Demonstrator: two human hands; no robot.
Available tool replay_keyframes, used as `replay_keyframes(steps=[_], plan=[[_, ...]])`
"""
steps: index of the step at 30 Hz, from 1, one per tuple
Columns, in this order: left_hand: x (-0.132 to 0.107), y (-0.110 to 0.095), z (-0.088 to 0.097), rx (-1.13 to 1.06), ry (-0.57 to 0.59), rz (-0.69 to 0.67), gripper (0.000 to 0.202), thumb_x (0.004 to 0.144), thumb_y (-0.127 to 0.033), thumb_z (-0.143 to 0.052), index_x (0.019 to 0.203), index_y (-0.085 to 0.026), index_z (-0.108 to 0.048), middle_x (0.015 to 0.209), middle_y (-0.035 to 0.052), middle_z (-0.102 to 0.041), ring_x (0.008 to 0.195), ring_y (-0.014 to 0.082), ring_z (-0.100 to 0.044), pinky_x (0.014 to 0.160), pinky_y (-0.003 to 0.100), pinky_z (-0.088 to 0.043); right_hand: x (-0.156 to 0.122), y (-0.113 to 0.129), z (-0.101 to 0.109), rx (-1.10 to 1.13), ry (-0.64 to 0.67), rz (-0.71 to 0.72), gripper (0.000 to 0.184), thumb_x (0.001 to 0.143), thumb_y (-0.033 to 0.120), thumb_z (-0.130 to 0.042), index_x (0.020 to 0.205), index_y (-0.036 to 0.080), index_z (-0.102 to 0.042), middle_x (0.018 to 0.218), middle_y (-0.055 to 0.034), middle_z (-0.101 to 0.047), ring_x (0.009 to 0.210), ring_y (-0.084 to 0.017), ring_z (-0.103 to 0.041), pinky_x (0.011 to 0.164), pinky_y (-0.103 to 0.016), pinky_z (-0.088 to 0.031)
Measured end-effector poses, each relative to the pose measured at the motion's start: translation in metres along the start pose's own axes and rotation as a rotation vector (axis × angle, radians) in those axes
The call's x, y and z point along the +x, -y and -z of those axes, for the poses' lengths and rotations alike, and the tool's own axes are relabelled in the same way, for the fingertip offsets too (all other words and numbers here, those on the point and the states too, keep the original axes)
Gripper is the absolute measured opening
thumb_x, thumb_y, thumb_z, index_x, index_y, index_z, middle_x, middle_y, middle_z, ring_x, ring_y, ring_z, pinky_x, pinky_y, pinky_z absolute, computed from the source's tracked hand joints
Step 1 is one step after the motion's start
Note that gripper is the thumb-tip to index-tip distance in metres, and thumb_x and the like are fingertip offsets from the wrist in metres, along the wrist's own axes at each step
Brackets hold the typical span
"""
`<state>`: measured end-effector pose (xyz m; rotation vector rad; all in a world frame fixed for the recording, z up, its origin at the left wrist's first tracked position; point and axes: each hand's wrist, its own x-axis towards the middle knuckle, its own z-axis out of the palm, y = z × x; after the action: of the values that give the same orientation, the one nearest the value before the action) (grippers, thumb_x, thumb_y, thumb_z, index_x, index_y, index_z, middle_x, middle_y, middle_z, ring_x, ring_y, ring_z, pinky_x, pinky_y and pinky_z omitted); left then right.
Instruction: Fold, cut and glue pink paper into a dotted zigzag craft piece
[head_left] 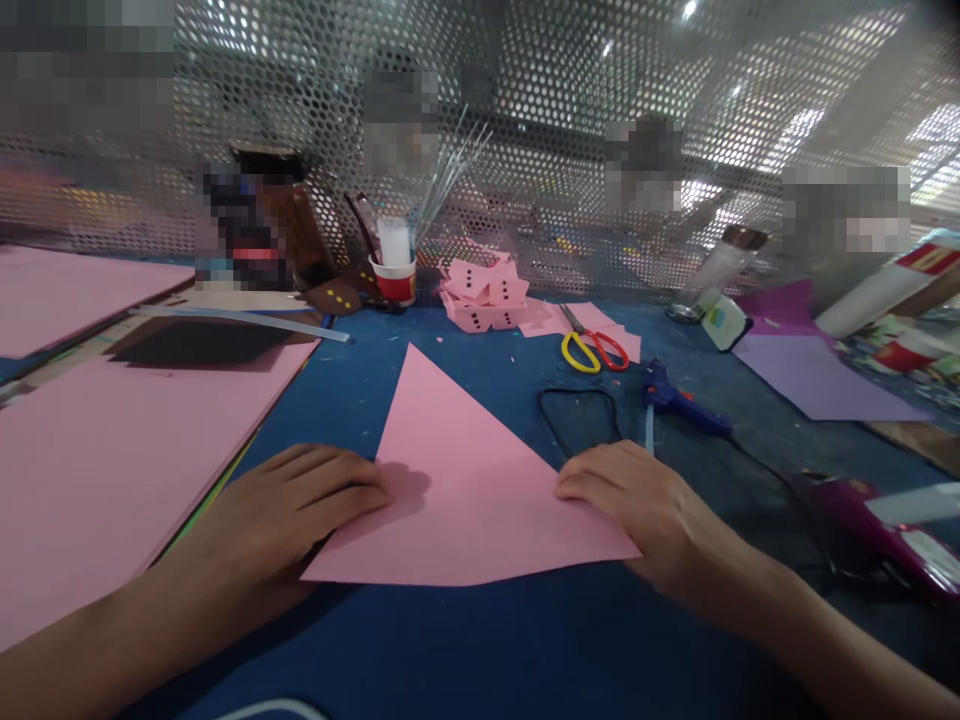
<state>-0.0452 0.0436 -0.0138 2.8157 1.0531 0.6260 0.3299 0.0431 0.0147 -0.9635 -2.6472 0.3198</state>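
A triangular sheet of pink paper [457, 490] is in front of me, its tip pointing away and its long edge towards me. My left hand [300, 500] grips the left edge, fingers on top and the thumb hidden. On the opposite slanted edge, my right hand [637, 495] holds the paper the same way, with its thumb also out of sight. Just beyond my right hand are a loop of black cord [577, 392] and a blue glue gun [682, 400] with a clear glue stick [649, 430].
Scissors [592, 350] with yellow and red handles lie near a pile of cut pink pieces [484, 290]. Large pink sheets [150, 450] cover the left side. A cup [394, 280] holds sticks at the back. Purple paper [825, 375] and a magenta tool [885, 530] are at right.
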Motion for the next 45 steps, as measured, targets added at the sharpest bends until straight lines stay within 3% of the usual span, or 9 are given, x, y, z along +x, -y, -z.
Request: replay_keyframes(steps=[9,18,26,33,38,45], plan=[[-0.001,-0.003,-0.004,-0.007,-0.094,0.009,0.036,0.085,-0.022,-0.051,0.117,-0.034,-0.062,0.111,-0.0012,-0.073,0.100,0.0240,-0.065,0.086,0.036,-0.046,-0.004,-0.001,0.000,-0.027,-0.012,-0.017,0.036,0.081,0.002,-0.053,0.113,0.016,-0.060,0.111,-0.0104,-0.067,0.098,-0.026,-0.059,0.088,-0.043,-0.042],[-0.001,0.000,-0.005,0.039,-0.132,-0.032,0.040,0.080,-0.014,-0.048,0.114,-0.031,-0.062,0.107,-0.0016,-0.073,0.098,0.0205,-0.064,0.089,0.033,-0.041,0.002,0.005,0.006,-0.080,-0.025,-0.036,0.027,0.092,0.006,-0.048,0.111,0.018,-0.063,0.105,-0.0094,-0.069,0.095,-0.024,-0.061,0.085,-0.039,-0.043],[-0.009,0.002,-0.010,-0.031,-0.125,0.098,0.040,0.082,-0.019,-0.051,0.115,-0.038,-0.064,0.112,-0.0041,-0.073,0.100,0.0217,-0.065,0.089,0.034,-0.044,0.001,0.002,0.006,-0.031,-0.010,-0.081,0.022,0.092,0.010,-0.052,0.109,0.016,-0.064,0.108,-0.0090,-0.067,0.096,-0.024,-0.060,0.085,-0.039,-0.041],[-0.004,0.004,-0.014,-0.118,-0.059,0.265,0.018,0.090,-0.034,-0.059,0.102,-0.038,-0.071,0.113,-0.0038,-0.071,0.102,0.0230,-0.066,0.086,0.035,-0.056,0.002,-0.002,0.000,-0.008,-0.036,-0.161,0.015,0.099,0.019,-0.051,0.103,0.020,-0.066,0.106,-0.0066,-0.067,0.095,-0.022,-0.059,0.084,-0.037,-0.039],[0.000,0.005,-0.017,-0.115,-0.095,0.368,0.018,0.089,-0.047,-0.062,0.093,-0.033,-0.072,0.110,-0.0023,-0.070,0.100,0.0229,-0.066,0.087,0.035,-0.056,0.004,-0.009,-0.007,-0.032,-0.044,-0.238,0.011,0.099,0.026,-0.057,0.095,0.023,-0.067,0.102,-0.0023,-0.067,0.092,-0.020,-0.058,0.081,-0.036,-0.038],[0.007,0.002,-0.013,-0.169,-0.089,0.397,0.024,0.089,-0.050,-0.060,0.090,-0.029,-0.071,0.105,0.0046,-0.070,0.097,0.0258,-0.064,0.079,0.036,-0.056,0.010,-0.008,-0.010,-0.086,-0.050,-0.335,0.009,0.095,0.028,-0.064,0.091,0.022,-0.069,0.100,-0.0028,-0.067,0.094,-0.021,-0.058,0.082,-0.037,-0.042]])
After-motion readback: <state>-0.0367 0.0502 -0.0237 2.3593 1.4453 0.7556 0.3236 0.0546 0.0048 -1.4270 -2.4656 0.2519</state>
